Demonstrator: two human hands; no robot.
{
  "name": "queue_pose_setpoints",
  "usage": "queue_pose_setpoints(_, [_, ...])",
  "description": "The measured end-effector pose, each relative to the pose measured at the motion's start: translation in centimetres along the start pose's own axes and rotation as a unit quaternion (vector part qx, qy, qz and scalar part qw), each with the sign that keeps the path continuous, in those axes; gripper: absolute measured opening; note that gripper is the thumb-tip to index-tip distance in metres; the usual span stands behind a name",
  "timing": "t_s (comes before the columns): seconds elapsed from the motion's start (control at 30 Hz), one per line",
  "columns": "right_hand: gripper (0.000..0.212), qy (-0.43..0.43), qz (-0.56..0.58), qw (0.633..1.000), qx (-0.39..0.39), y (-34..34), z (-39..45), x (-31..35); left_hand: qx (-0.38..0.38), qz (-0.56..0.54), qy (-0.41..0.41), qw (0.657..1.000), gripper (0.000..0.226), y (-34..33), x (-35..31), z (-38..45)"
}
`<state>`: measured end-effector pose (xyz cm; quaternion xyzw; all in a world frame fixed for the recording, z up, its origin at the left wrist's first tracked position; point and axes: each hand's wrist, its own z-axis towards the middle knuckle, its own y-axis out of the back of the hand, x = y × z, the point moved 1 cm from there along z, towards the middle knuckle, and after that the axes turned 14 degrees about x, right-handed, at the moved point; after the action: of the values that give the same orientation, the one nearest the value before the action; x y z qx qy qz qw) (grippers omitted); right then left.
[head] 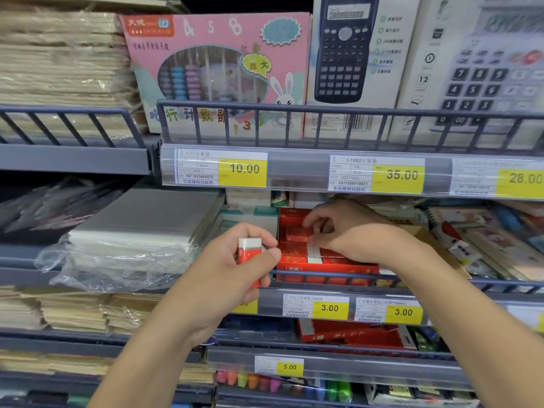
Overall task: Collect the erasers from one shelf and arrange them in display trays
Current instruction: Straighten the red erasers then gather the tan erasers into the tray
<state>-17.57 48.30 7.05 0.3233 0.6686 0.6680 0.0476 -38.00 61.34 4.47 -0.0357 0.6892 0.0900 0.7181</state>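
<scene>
The grey shelf (323, 285) carries a red display tray (326, 262) of erasers behind its front rail. The right hand (350, 231) reaches into that tray — fingertips pinched on a red-wrapped eraser (297, 233). The left hand (235, 260), just left of the tray, grips a red-and-white eraser (249, 251) — fingers curled round it.

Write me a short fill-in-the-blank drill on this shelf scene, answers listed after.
1. The left hand holds a red and white ____.
2. The right hand reaches into a ____ tray of erasers.
3. The tag under the pink box reads ____.
4. The box right of the pink one pictures a ____.

Answers: eraser; red; 10.00; calculator
</scene>
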Motion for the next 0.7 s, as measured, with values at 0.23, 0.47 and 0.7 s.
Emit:
queue_pose_setpoints(0.23, [0.02,-0.01,-0.024,0.998,-0.059,-0.5,1.8,0.6,-0.022,-0.02,-0.006,1.0,0.029,0.5,0.2,0.4])
queue_pose_setpoints(0.47, [0.019,-0.009,0.003,0.999,-0.044,-0.6,2.2,0.1,-0.007,-0.035,-0.007,0.999,0.015,0.5,0.2,0.1])
queue_pose_setpoints(0.7, [0.026,0.002,0.017,0.998,-0.053,0.1,0.2,0.6,-0.02,-0.083,-0.033,0.996,0.032,-0.4,-0.2,0.4])
